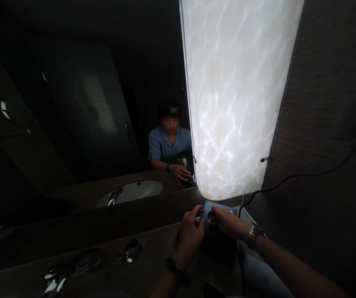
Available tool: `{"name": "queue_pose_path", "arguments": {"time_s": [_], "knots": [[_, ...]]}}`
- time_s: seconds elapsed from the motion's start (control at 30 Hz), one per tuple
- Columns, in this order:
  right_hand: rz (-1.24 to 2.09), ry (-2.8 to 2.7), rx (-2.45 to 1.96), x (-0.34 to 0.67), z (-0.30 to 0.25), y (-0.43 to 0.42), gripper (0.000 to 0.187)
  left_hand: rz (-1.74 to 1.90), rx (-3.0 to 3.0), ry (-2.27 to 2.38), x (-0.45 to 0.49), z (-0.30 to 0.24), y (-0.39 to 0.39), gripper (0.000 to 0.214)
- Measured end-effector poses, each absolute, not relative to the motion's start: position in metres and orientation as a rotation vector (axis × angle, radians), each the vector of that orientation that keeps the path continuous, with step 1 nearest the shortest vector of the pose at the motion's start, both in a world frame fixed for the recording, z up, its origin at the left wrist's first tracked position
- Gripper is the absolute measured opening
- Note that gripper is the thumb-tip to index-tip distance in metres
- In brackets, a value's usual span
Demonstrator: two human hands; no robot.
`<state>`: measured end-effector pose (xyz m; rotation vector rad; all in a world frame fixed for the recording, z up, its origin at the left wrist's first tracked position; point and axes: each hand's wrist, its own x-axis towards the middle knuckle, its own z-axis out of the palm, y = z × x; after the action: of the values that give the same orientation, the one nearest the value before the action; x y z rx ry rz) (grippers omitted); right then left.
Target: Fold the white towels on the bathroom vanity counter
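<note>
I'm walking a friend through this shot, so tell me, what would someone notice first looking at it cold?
First the tall glowing marbled light panel, upper centre-right, the only bright thing in a dark room. Just below its lower edge, the left hand and right hand meet on a small blue box. To the left, the mirror reflects a person in a blue shirt and a pale sink basin.

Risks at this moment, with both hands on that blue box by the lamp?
Dim counter: the left hand and right hand work the blue box nearly blind, so a slip seems possible. The black cable hangs close by and might snag a wrist. The glowing lamp panel sits just above.
</note>
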<state>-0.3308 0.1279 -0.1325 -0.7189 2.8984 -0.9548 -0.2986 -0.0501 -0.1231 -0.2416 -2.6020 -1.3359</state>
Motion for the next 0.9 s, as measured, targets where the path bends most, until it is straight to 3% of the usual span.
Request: {"name": "queue_pose_path", "arguments": {"time_s": [0.13,0.23,0.33,0.43,0.53,0.73,0.9], "knots": [[-1.135,2.862,-0.538,-0.357,-0.131,0.122,0.012,-1.349,-0.187,-2.690,-0.312,-0.126,-0.026,0.053],[-1.234,2.873,-0.571,-0.344,-0.135,0.129,0.005,-1.289,-0.171,-2.708,-0.323,-0.129,-0.025,0.036],[-1.102,3.117,-0.760,-0.322,-0.137,0.148,0.031,-1.267,-0.200,-2.700,-0.330,-0.131,-0.027,0.021],[-0.893,3.246,-0.801,-0.312,-0.141,0.166,0.049,-1.296,-0.212,-2.675,-0.338,-0.133,-0.024,0.018],[-1.083,3.132,-0.672,-0.316,-0.152,0.176,0.053,-1.359,-0.198,-2.643,-0.346,-0.135,-0.019,0.017],[-1.616,3.261,-0.361,-0.313,-0.163,0.187,0.045,-1.578,-0.132,-2.493,-0.323,-0.133,-0.053,0.055],[-1.897,3.062,-0.232,-0.256,-0.148,0.221,0.045,-1.420,0.338,-2.384,-0.216,-0.136,-0.191,0.073]]}}
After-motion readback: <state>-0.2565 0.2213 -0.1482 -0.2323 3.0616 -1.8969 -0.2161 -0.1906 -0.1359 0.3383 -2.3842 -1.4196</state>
